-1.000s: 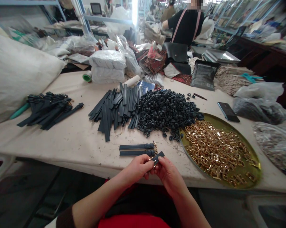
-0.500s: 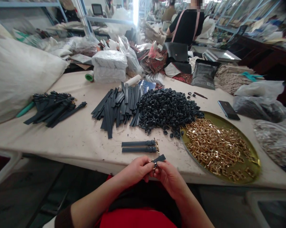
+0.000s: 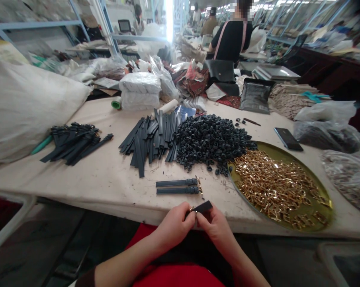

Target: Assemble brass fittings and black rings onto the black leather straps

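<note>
At the table's front edge, my left hand (image 3: 177,222) and my right hand (image 3: 215,224) meet around a short dark strap (image 3: 204,207). Fingers of both hands are closed on it, and a bit of gold metal shows between them, partly hidden. Just beyond my hands lie two finished-looking straps (image 3: 177,187) side by side, each with a gold buckle at its right end. Behind these is a pile of plain dark strips (image 3: 150,137). Beside it is a heap of small dark loops (image 3: 211,139). Many gold buckles (image 3: 275,183) fill an oval gold tray (image 3: 327,217) on the right.
Buckled straps (image 3: 75,141) are piled at the left beside a large white sack (image 3: 30,107). A phone (image 3: 288,138) and plastic bags (image 3: 326,123) lie to the right. Wrapped packs (image 3: 140,91) and scraps line the back. A person (image 3: 232,40) stands beyond the table.
The strap in my hands has turned so that more of its flat dark face shows. My fingers have shifted their hold. The whole view has shifted slightly.
</note>
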A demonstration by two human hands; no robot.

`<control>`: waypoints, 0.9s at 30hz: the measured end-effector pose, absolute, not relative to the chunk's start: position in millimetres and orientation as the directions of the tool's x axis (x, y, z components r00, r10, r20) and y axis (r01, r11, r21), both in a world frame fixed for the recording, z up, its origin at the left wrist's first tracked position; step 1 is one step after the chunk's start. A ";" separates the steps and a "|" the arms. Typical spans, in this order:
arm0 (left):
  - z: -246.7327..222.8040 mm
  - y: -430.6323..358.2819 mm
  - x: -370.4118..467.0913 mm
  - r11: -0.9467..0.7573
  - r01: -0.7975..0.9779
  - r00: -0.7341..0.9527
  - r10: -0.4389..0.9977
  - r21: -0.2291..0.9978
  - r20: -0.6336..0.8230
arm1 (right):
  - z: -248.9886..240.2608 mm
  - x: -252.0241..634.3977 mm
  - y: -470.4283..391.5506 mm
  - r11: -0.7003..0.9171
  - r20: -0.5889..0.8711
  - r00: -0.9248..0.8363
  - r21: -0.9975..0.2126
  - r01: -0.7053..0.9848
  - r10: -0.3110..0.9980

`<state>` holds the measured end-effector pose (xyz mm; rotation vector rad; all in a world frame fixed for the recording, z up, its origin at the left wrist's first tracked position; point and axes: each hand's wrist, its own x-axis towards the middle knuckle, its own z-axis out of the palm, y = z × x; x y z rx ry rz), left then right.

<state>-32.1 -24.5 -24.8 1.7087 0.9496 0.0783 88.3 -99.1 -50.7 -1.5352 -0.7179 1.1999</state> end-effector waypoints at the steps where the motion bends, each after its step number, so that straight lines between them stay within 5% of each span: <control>1: -25.2 -25.5 -31.2 -0.085 0.558 0.661 0.646 0.825 -0.381 | -51.4 90.0 -99.2 -0.300 -0.296 0.338 -0.953 -0.042 0.894; 7: -27.3 -25.9 -26.5 -0.121 0.615 0.643 0.649 0.779 -0.407 | -48.7 101.8 -100.6 -0.285 -0.209 0.319 -0.935 0.213 0.924; 16: -3.9 -8.0 -24.7 -0.095 0.544 0.742 0.518 0.834 -0.425 | -37.6 110.6 -89.8 -0.319 -0.355 0.156 -0.923 -0.215 0.922; 25: -5.7 6.0 -16.9 0.059 0.450 0.751 0.516 0.891 -0.413 | -10.6 137.9 -86.8 -0.235 -0.234 0.019 -0.969 0.075 0.972; 27: -2.1 6.2 -15.1 0.016 0.416 0.784 0.500 0.909 -0.368 | -9.1 162.9 -72.6 -0.233 -0.203 0.135 -0.936 0.262 0.970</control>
